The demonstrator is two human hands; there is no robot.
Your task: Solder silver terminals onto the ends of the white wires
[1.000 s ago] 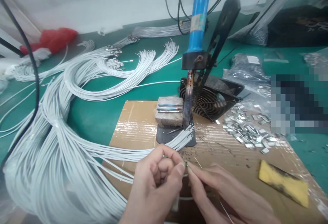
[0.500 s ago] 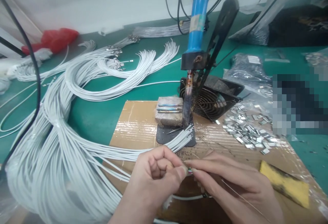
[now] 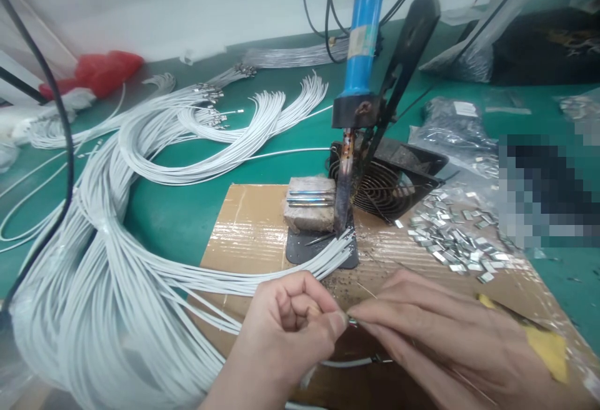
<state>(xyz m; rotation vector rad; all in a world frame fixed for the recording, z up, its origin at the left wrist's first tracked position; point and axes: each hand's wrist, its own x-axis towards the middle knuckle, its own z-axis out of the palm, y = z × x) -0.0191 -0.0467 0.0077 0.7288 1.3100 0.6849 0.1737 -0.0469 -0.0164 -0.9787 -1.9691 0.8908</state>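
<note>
My left hand [image 3: 293, 329] is closed in a pinch, thumb against forefinger, on what looks like a cable end, mostly hidden in the fingers. At those fingertips a tiny metal connector [image 3: 352, 322] with a hint of coloured wire shows. My right hand [image 3: 435, 329] meets it from the other side, thumb and fingers pressed together on the connector. A thin wire resembling solder [image 3: 473, 386] runs across the right hand, its free tip sticking out past the fingers. Below both hands lies a white cable [image 3: 347, 363] with a dark end piece.
A blue soldering iron [image 3: 363, 41] stands tip down in a holder beside a grey block [image 3: 309, 213]. Behind it sits a fan [image 3: 384, 188]. Bundled white cables [image 3: 103, 260] fill the left. Loose metal connectors [image 3: 462, 241] and a yellow sponge [image 3: 546, 347] lie right on cardboard [image 3: 244, 222].
My right hand has turned and shifted slightly right and down, its fingers now closer together and covering part of the yellow sponge. My left hand has dropped very slightly.
</note>
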